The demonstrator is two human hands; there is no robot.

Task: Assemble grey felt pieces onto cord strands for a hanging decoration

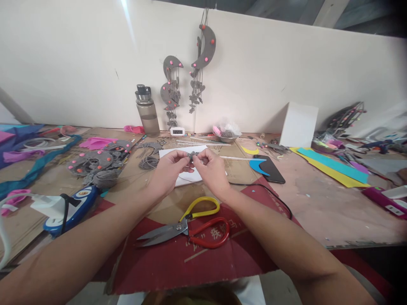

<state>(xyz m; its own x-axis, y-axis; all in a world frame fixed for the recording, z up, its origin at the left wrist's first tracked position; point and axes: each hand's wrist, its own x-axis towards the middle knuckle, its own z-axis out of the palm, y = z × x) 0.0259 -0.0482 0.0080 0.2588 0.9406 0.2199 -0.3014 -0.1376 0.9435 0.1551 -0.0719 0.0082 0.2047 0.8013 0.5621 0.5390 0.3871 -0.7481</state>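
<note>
Gray is the small thing (191, 156) you hold, over the white paper (187, 178) in the middle of the table. Your left hand (173, 166) and your right hand (210, 167) both pinch it, with thumbs and fingers closed on it. Your fingers cover most of it, so its shape is hard to make out. Your hands hide a lot of the paper too, and one end of the white strip (243, 159) goes out of sight by your right hand. Your arms are cut off at the bottom corners. Near you, big scissors (181, 227) with one yellow and one red handle lie on the red cardboard (165, 271), between your arms. Gray string (148, 162) sits just beside your left hand. Farther left is a pile of gray moons (95, 162) with bright dots, and some lie on top of others, so you cannot count them well. On your right, a blue moon (258, 166) covers part of a black phone (276, 170). A black cord (276, 192) bends past your right arm. Past your hands stand a bottle (148, 116), a little clock (177, 131) and a bowl (227, 138); the clear plastic on the bowl makes its insides hard to see.
</note>
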